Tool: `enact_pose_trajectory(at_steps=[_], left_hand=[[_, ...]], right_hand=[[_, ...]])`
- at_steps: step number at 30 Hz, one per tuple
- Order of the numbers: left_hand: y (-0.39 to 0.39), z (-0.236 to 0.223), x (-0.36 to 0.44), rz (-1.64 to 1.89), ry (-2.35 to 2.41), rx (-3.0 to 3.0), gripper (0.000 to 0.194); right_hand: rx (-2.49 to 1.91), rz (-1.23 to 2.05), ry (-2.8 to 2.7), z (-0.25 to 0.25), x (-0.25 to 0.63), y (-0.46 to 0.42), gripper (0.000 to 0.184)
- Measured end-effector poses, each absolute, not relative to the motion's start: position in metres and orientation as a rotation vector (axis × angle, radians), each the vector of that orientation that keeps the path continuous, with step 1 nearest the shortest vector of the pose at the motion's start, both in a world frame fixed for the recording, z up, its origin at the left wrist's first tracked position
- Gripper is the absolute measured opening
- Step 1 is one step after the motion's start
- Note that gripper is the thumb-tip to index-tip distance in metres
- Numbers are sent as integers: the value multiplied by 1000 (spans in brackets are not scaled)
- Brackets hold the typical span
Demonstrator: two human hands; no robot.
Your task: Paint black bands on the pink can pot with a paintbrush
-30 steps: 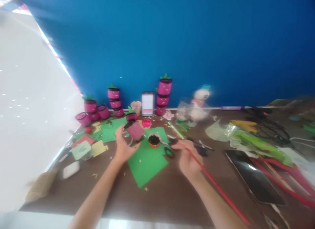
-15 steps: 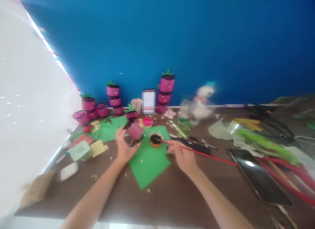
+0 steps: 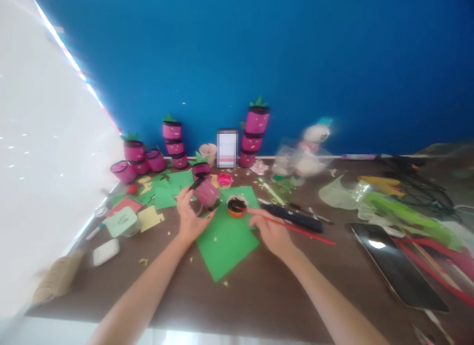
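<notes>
My left hand (image 3: pixel 190 217) is closed around a pink cup (image 3: pixel 207 193) with a black rim, tilted on its side above the green paper (image 3: pixel 226 246). Between my right thumb and fingers is a thin red paintbrush (image 3: pixel 296 228); my right hand (image 3: pixel 272 231) is closed on it. Its tip reaches into a small orange pot of black paint (image 3: pixel 237 210), which stands on the green paper. Just behind that pot is a small pot of pink paint (image 3: pixel 224 180). A short pink cup with a black rim (image 3: pixel 201 171) stands behind the held one.
Stacked pink cups with faces and green leaves (image 3: pixel 255 132) stand along the blue wall, near a phone (image 3: pixel 227 148). A dark phone (image 3: pixel 400 266) lies at right beside a green packet (image 3: pixel 403 214). Paper scraps and a white case (image 3: pixel 106 251) are at left.
The view has shifted slightly. My right hand has tipped the paintbrush, so its tip sits at the black paint pot at a different angle. The left hand still holds the cup.
</notes>
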State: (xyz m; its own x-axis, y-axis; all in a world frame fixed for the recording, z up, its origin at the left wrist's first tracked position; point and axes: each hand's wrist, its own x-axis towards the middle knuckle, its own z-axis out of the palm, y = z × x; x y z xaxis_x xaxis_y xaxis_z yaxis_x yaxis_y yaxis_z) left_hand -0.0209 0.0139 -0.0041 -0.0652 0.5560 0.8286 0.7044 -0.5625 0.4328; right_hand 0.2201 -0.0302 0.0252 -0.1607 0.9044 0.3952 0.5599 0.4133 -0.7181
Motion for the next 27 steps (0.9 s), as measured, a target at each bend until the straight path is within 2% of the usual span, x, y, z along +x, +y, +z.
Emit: enact_pose_trajectory(at_steps=[9,14,17,22,27], left_hand=[[13,-2,-21,-1707,-1460,-2045,92],[15,-6,-22,-1710,-1441,-2054,92],[15,-6,-22,-1717,-1411,-2054,91],[12,-3,-22,-1697,-1320,-2162,87],[10,0,-23,-1692,-1223,-2262,83]], right_hand=[[-1111,441,-1507,30,221,-39,20],[-1129,385,-1252,38,220,-41,29],[-1034,575,-1077,42,221,-37,23],[-881,1004,-1010,46,219,-32,23],[-940,1038,-1102,37,220,-32,22]])
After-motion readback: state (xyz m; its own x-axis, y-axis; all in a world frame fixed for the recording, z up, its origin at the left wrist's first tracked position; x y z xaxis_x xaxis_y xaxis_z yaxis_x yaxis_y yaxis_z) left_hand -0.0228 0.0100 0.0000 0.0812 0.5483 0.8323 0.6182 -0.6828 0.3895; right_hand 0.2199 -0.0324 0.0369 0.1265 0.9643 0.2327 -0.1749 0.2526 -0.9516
